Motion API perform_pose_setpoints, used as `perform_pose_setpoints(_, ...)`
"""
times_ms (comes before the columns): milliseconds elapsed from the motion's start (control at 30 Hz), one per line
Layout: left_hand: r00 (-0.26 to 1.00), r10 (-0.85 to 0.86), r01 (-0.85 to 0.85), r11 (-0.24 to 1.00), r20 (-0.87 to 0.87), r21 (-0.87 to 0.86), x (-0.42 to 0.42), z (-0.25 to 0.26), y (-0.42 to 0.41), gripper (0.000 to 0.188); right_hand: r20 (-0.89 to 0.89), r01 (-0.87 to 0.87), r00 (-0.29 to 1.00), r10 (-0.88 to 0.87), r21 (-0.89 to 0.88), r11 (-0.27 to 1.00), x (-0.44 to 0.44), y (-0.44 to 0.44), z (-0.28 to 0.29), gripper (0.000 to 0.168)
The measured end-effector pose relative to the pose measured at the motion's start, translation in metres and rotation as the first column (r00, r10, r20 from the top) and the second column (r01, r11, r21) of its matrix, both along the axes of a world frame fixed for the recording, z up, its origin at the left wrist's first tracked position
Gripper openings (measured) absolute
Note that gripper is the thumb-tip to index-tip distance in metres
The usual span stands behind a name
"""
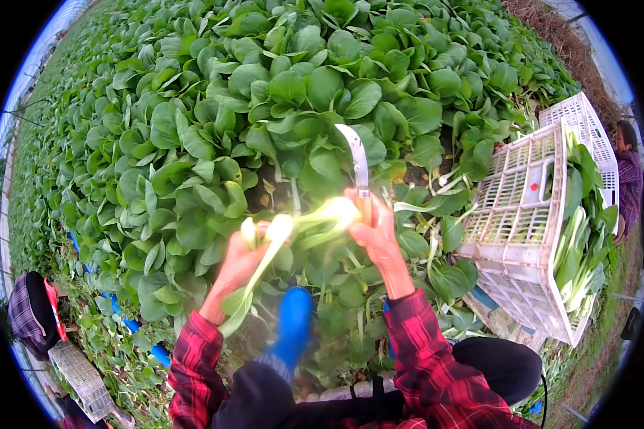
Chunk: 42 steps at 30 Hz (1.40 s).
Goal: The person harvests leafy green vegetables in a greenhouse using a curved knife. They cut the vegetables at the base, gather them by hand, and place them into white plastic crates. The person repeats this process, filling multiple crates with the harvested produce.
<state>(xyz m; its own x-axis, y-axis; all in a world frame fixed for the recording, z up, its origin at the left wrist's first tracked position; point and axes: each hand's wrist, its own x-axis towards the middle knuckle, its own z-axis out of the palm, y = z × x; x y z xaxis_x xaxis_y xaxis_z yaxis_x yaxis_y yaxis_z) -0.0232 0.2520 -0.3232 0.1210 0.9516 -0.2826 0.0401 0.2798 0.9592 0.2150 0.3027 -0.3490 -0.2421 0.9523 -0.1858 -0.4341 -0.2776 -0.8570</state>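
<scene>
My left hand (pixel 245 254) is closed around leafy greens, with pale stalks showing at its fingers and a single leaf (pixel 238 303) trailing down past the wrist. A bunch of leafy greens (pixel 324 220) lies between both hands, its bright white base at my right hand (pixel 375 228). That hand also grips the wooden handle of a sickle (pixel 357 155), whose curved blade points up and away from me. Glare washes out the stalks, so which hand bears the bunch is hard to tell. Growing greens (pixel 322 86) stand densely just beyond the blade.
A white plastic crate (pixel 515 198) full of cut greens leans at the right, another crate (pixel 582 118) behind it. A person (pixel 629 177) is at the far right edge. Lower left are a person in plaid (pixel 29 316) and a crate (pixel 83 375). Loose leaves litter the ground around my blue boot (pixel 295 316).
</scene>
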Motion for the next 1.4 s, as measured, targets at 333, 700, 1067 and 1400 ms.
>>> perform_pose_setpoints(333, 0.99, -0.138, 0.136, 0.989, 0.028, 0.064, 0.006, 0.019, -0.006, 0.055, 0.224, 0.078, 0.973, -0.057, -0.085, 0.993, 0.032, -0.011, 0.011, 0.047)
perform_pose_setpoints(700, 0.892, -0.434, 0.408, 0.894, -0.13, -0.185, 0.013, -0.031, -0.01, 0.036, 0.202, -0.071, 0.975, 0.095, -0.122, 0.99, 0.019, -0.018, 0.016, 0.046)
perform_pose_setpoints(1067, 0.87, -0.382, 0.466, 0.844, 0.312, -0.265, 0.032, -0.027, -0.016, 0.052, 0.257, -0.308, 0.913, 0.319, -0.081, 0.948, 0.015, -0.008, 0.009, 0.036)
perform_pose_setpoints(1400, 0.918, -0.31, 0.382, 0.859, 0.249, -0.341, 0.026, -0.051, -0.015, 0.058, 0.816, -0.261, 0.57, 0.096, 0.069, 0.963, 0.009, -0.011, 0.004, 0.03)
